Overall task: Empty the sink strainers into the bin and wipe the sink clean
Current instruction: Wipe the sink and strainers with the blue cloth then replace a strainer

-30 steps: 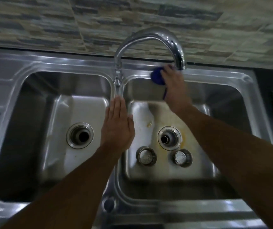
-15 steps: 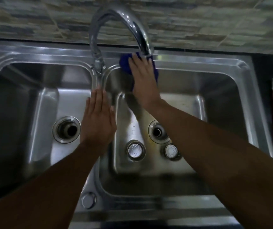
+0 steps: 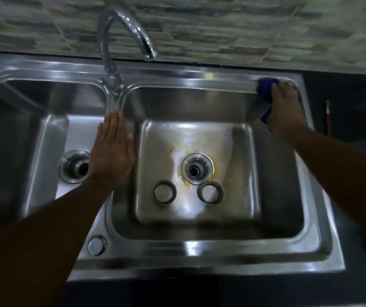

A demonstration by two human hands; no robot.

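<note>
A stainless steel double-bowl sink [image 3: 199, 247] is set in a dark countertop [image 3: 354, 218] below a wall of stone-pattern tile [image 3: 244, 25] in grey and tan bands. The near rim is flat, brushed and reflective, with a round capped hole [image 3: 97, 244] at the foot of the divider. In the right bowl, two shallow cylindrical metal strainers, the left strainer [image 3: 165, 192] and the right strainer [image 3: 210, 193], stand on the floor just in front of the open right drain [image 3: 197, 169]; a yellow-orange residue [image 3: 185, 182] stains the floor around that drain. The left drain [image 3: 75, 166] in the left bowl is also open. The left hand [image 3: 112, 151] lies flat on the divider, fingers extended and together, holding nothing. Farther back, the right hand [image 3: 284, 109] presses a blue cloth [image 3: 263, 87] against the far right corner of the rim, fingers closed over it. A chrome gooseneck faucet [image 3: 124, 38] rises from the rear ledge behind the divider.
</note>
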